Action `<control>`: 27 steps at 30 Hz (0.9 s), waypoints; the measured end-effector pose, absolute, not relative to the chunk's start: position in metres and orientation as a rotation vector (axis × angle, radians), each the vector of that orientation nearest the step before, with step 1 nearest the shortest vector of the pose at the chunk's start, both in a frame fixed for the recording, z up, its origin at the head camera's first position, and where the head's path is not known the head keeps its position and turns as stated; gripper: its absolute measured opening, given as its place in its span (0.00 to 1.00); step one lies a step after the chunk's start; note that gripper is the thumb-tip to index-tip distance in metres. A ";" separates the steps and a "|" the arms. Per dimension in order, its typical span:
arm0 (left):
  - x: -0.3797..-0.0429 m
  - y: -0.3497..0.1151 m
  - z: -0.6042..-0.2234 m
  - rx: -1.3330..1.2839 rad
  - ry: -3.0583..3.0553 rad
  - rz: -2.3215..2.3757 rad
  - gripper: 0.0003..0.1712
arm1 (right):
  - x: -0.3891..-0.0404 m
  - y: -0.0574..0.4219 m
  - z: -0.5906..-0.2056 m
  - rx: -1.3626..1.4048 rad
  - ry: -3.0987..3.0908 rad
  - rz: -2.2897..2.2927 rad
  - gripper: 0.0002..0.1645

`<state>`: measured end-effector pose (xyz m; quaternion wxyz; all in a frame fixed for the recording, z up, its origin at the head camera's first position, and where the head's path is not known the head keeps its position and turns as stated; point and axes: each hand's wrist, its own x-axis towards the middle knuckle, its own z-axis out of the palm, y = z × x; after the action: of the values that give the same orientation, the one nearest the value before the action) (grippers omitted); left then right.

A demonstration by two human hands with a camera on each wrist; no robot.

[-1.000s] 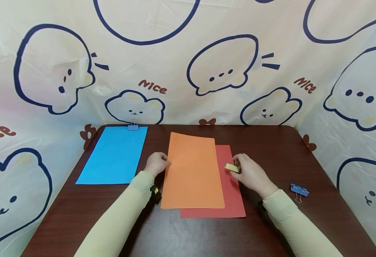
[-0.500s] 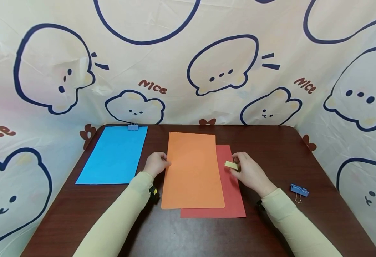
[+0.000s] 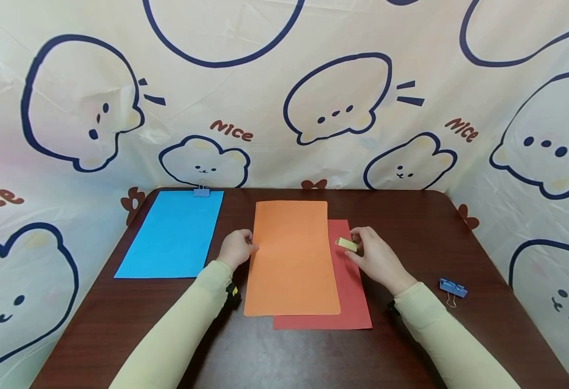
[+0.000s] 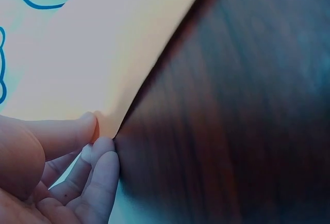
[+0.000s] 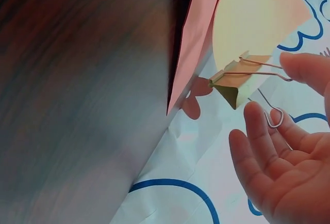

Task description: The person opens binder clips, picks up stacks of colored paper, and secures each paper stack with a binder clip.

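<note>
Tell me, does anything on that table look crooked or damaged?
Nothing looks torn or spilled. The orange paper overlaps the red paper unevenly: red shows along its right and near edges, so the two look misaligned.

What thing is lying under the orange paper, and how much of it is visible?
A red sheet: in the head view, strips of it show past the right and bottom edges of the orange paper. Whatever else lies beneath is covered and cannot be seen.
</note>
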<state>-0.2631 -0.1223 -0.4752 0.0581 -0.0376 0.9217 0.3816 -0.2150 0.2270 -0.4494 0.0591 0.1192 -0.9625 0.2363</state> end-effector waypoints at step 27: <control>-0.262 -0.119 -0.476 -0.071 2.846 1.096 0.12 | -0.258 0.205 -0.430 0.679 -2.711 0.691 0.26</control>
<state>-0.2616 -0.1191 -0.4759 0.0454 -0.0232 0.9319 0.3590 -0.2581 0.2046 -0.4304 0.1310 0.2337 -0.9336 0.2381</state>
